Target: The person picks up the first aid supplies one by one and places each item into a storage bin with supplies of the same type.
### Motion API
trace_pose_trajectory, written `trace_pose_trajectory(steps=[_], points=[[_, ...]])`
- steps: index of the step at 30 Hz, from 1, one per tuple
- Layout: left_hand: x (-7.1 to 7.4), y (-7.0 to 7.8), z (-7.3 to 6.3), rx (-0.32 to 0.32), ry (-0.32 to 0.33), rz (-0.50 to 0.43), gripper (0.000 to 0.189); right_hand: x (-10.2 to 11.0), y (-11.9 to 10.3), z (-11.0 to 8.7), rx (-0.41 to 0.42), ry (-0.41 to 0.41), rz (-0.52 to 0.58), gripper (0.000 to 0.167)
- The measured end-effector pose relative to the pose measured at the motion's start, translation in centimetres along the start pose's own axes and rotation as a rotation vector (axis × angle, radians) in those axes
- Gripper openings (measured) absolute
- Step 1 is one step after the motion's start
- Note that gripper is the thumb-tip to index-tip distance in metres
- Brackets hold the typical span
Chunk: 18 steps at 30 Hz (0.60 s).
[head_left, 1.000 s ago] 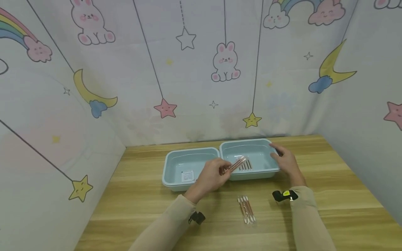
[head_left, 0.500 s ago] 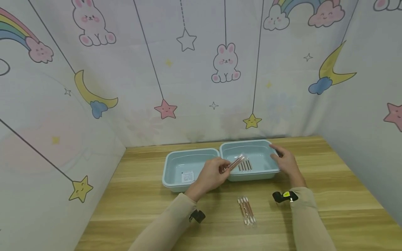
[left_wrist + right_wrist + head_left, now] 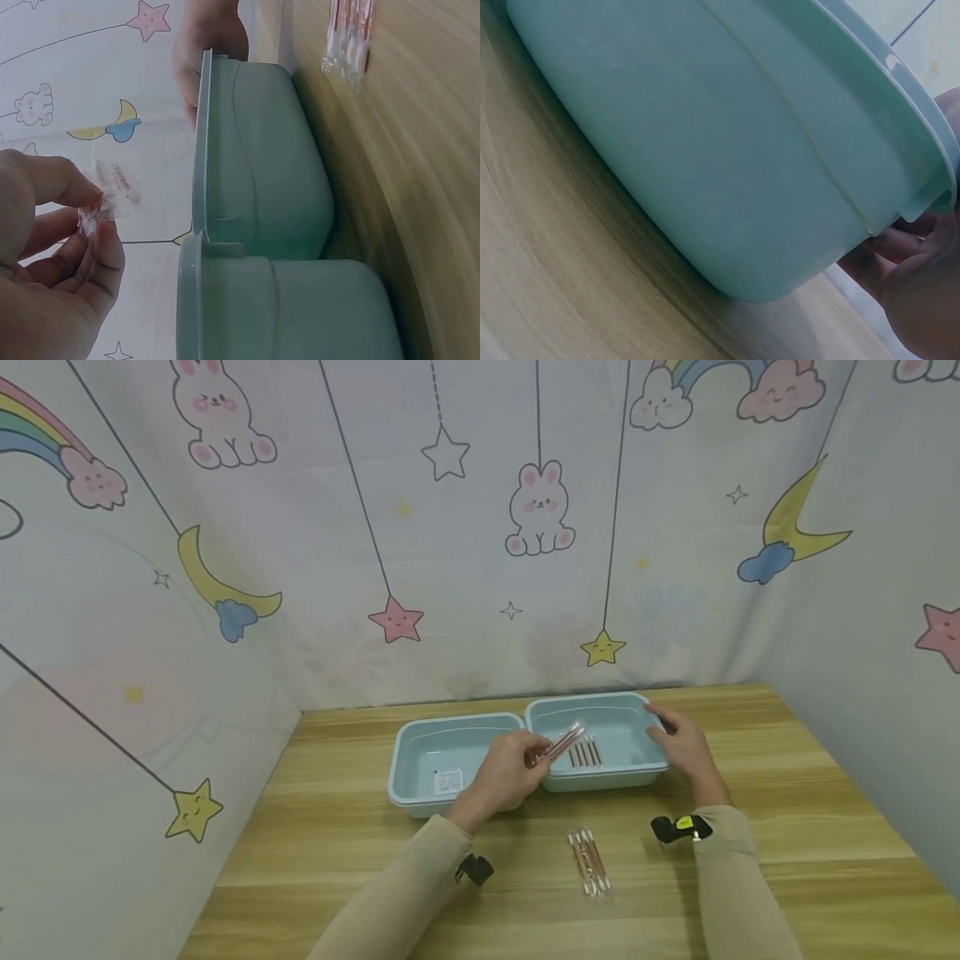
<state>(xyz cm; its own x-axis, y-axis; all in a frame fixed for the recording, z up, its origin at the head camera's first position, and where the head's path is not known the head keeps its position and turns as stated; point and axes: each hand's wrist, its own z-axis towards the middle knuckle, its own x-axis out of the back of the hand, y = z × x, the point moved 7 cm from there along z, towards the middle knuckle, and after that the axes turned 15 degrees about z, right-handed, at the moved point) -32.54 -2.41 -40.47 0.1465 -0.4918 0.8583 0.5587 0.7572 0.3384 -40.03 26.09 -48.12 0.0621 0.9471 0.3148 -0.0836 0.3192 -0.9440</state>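
My left hand [image 3: 504, 774] is raised over the front of the right light-blue basin [image 3: 600, 779], pinching a clear packet of cotton swabs [image 3: 564, 743] between thumb and fingers. In the left wrist view the packet [image 3: 112, 191] sticks out past the fingertips, tilted and shiny. Inside that basin lies another swab packet [image 3: 586, 752], its dark sticks side by side. My right hand [image 3: 686, 752] grips the basin's right end; in the right wrist view its fingers [image 3: 892, 247] curl beneath the rim. A third swab packet [image 3: 589, 863], with white tips showing, rests on the table.
A matching left basin [image 3: 427, 731] stands against the right one, with a white label [image 3: 448, 782] inside. Both sit on a wood-grain table [image 3: 337, 860]. A patterned cloth wall [image 3: 465, 652] rises behind the table.
My left hand holds nearly the same place; the pinched packet's far end has risen slightly. The right hand stays on the basin's end, and the basins have not moved.
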Motion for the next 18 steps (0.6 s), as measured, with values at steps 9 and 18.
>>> trace_pose_trajectory(steps=[9, 18], points=[[-0.26, 0.06, 0.29, -0.001, 0.005, -0.019, 0.02, 0.07, 0.04, 0.01, 0.023, -0.014, 0.003, 0.047], [-0.23, 0.1, 0.43, 0.003, 0.005, -0.02, 0.021, 0.15, 0.29, 0.21, 0.015, 0.006, 0.0, 0.046]])
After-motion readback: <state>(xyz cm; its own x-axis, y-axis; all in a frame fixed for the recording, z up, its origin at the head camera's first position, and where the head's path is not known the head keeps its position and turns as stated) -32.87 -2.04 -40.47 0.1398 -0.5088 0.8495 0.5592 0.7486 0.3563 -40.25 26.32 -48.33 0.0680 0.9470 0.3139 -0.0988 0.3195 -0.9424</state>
